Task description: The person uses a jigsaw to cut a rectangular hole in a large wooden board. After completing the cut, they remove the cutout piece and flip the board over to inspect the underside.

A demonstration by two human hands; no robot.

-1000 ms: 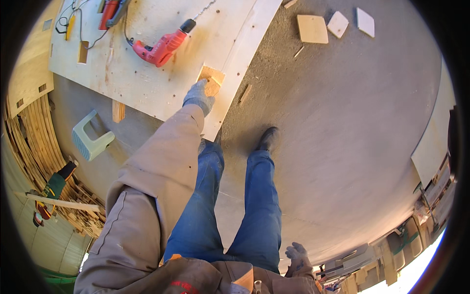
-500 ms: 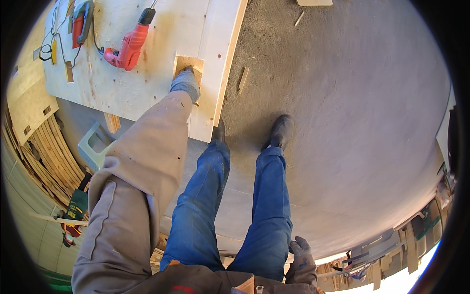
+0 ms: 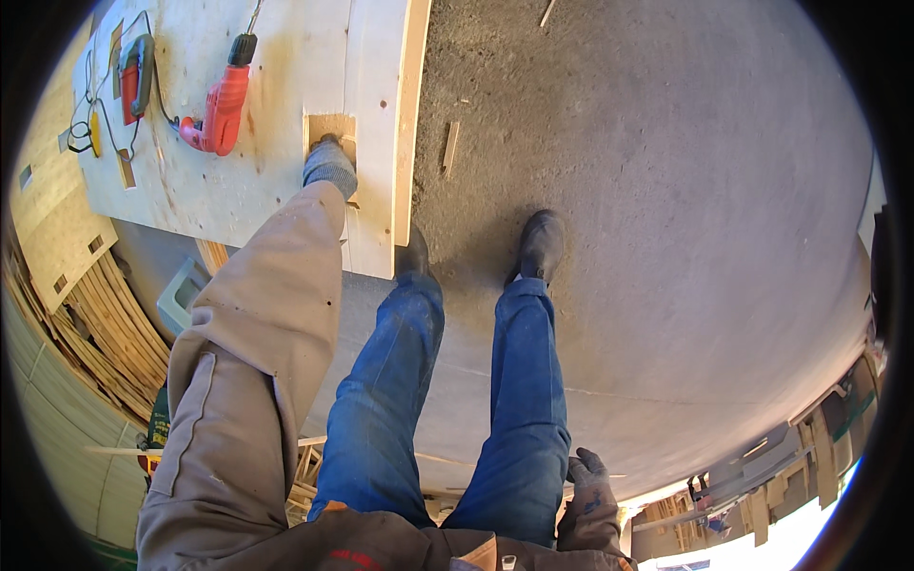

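Observation:
My left hand [image 3: 330, 164], in a grey knit glove, reaches into a square cut-out near the right edge of a pale plywood sheet [image 3: 276, 67]. Its fingers are down inside the hole and hidden, so their grip cannot be told. Beside my right leg hangs my right hand [image 3: 589, 473], also gloved, its fingers loosely stretched out and holding nothing. On the plywood, left of my left hand, lies a red power drill [image 3: 225, 109] with a long bit. A red and grey corded power tool [image 3: 136, 81] lies farther left.
A thin wood offcut [image 3: 451, 147] lies on the concrete floor [image 3: 685, 238] right of the sheet. Under the sheet's near edge stands a pale green plastic stool [image 3: 181, 295]. Stacked wooden strips [image 3: 114, 324] fill the left side, with more timber [image 3: 809, 457] at lower right.
The view has shifted, so the plywood, drill and my left arm appear farther left. My left hand stays in the cut-out. My right hand still hangs beside my leg.

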